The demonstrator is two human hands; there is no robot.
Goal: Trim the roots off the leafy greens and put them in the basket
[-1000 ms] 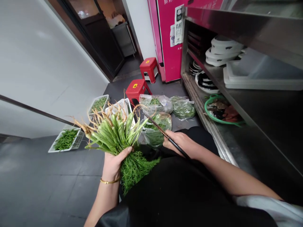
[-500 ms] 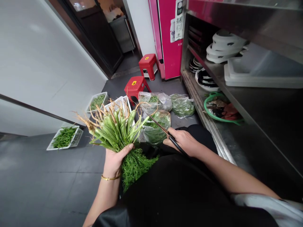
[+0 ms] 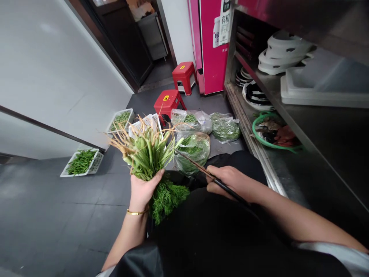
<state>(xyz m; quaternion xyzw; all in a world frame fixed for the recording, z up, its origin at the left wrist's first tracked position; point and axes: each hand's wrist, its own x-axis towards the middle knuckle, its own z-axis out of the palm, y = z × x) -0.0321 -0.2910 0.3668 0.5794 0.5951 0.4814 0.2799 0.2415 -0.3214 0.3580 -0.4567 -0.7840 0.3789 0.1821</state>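
My left hand (image 3: 145, 190) is closed around a thick bunch of fennel-like greens (image 3: 148, 154). Pale stems and thin brownish roots fan out above the fist, while feathery green leaves (image 3: 168, 198) hang below it toward my lap. In my right hand (image 3: 227, 181) is a narrow knife (image 3: 194, 163) with a rust-brown blade and a black handle. The blade points up and left, its tip close to the right side of the stems. Whether the tip touches a stem, I cannot tell.
Clear plastic bags of greens (image 3: 193, 152) lie on the floor ahead. White baskets of green beans (image 3: 82, 161) stand at left. Two red stools (image 3: 167, 103) are beyond, near a pink fridge (image 3: 215, 65). A steel shelf (image 3: 273, 92) with dishes and a green basket (image 3: 255, 132) borders the right.
The view has shifted slightly. My right hand has moved a little right and down with the knife, lowering its tip beside the stems. The bunch stays in my left hand.
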